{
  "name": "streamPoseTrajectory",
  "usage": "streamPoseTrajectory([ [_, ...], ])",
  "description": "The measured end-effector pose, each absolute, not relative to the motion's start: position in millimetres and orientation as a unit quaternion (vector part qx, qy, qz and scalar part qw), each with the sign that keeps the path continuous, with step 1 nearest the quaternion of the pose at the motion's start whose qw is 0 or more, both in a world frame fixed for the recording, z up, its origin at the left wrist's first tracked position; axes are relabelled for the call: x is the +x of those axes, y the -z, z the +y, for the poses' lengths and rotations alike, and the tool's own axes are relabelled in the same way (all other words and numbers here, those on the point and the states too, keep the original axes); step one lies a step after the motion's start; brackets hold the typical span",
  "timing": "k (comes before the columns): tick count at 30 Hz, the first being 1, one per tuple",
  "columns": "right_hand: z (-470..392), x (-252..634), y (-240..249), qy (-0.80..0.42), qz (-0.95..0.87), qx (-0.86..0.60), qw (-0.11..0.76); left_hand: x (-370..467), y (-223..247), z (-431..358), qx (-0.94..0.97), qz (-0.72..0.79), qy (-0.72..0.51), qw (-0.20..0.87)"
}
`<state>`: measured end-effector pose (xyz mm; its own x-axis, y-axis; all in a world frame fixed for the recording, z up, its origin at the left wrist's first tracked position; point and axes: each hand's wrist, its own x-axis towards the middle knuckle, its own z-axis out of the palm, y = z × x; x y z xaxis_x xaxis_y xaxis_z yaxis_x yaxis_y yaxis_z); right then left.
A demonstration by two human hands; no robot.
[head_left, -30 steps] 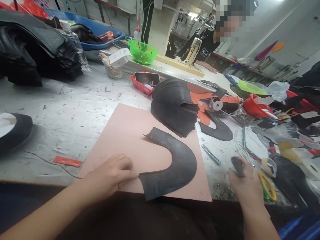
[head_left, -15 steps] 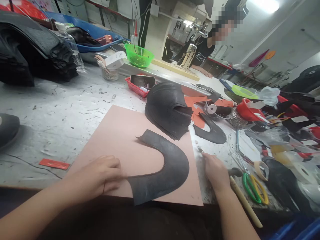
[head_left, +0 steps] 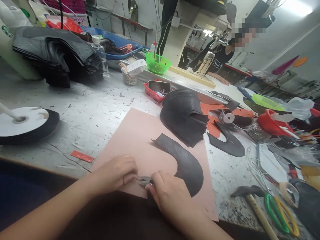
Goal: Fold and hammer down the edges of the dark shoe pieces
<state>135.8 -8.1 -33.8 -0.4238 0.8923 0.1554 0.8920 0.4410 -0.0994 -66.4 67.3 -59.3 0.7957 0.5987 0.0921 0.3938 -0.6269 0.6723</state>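
My right hand [head_left: 170,191] is closed around small thread snips [head_left: 145,180], their metal blades pointing left. Just past the blade tips, my left hand [head_left: 120,173] has its fingers curled in a pinch. Whatever it holds, if anything, is too small to make out. A U-shaped black leather piece [head_left: 188,165] lies on the pink board [head_left: 142,133], its near arm partly covered by my right hand. At the board's far edge sits a stack of similar black pieces [head_left: 183,115].
On the right lie a hammer [head_left: 258,208], green-and-yellow-handled scissors [head_left: 277,213] and another U-shaped piece [head_left: 228,143]. A black reel with a white face [head_left: 30,125] and a red strip [head_left: 82,156] are on the left. Across the bench a person [head_left: 217,60] is beside a sewing machine [head_left: 206,65].
My right hand has come left from beside the board, bringing the snips to my left hand. The view has swung left, so things appear farther right.
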Motion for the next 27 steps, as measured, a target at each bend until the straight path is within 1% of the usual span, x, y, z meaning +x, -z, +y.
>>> streamPoseTrajectory([
  [6,-2,130,38,0.057,-0.845,-0.523,0.097,-67,59,66,0.877,0.279,-0.157,0.359],
  [17,-3,126,39,0.070,-0.843,-0.519,0.123,-67,55,65,0.878,0.287,-0.127,0.362],
  [23,14,133,42,0.057,-0.833,-0.521,0.175,-67,55,65,0.865,0.304,-0.171,0.362],
  [27,47,128,46,0.073,-0.828,-0.536,0.145,-68,52,69,0.853,0.333,-0.206,0.344],
])
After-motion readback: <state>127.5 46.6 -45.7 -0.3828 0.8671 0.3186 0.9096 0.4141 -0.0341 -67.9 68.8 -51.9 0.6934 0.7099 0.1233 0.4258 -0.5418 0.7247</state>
